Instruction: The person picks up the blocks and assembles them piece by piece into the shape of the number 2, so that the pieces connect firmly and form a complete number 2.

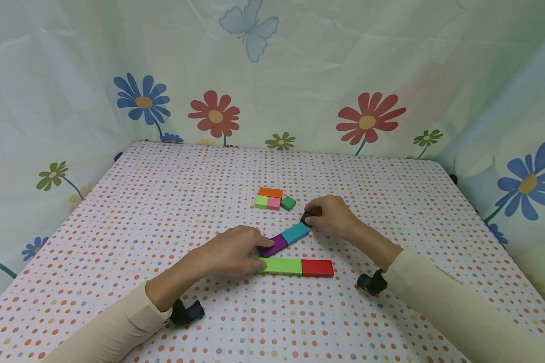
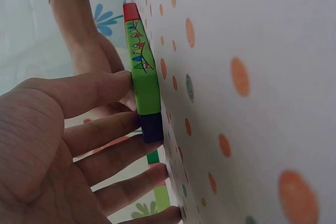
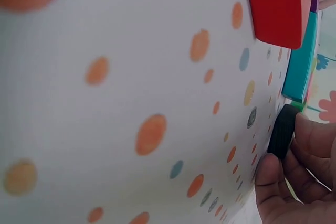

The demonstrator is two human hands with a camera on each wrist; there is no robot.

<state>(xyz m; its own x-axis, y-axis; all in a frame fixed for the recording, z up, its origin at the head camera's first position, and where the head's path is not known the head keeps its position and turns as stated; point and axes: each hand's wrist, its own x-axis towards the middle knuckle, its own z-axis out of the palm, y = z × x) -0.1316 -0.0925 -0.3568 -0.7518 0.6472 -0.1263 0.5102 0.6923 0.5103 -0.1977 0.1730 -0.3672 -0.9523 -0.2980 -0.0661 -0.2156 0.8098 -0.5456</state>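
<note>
My left hand (image 1: 236, 251) spans two short rows of blocks, its fingers mostly straight. Its thumb touches the long light green block (image 1: 282, 266), while the index finger rests on the purple block (image 1: 277, 245). The light green block, printed with small flags on its side (image 2: 140, 51), lies end to end with a red block (image 1: 317, 268). Behind them, the purple block meets a blue block (image 1: 295, 233) in a slanted row. At that row's far right end, my right hand (image 1: 333, 216) pinches a small black block (image 3: 283, 131) between thumb and fingers, close to the blue block.
Farther back sits a small group: an orange block (image 1: 270, 192), a small light green block (image 1: 261, 201), a pink block (image 1: 274, 203) and a tilted dark green block (image 1: 288, 202). A dotted cloth (image 1: 186, 191) covers the table, with flowered curtains behind and at both sides.
</note>
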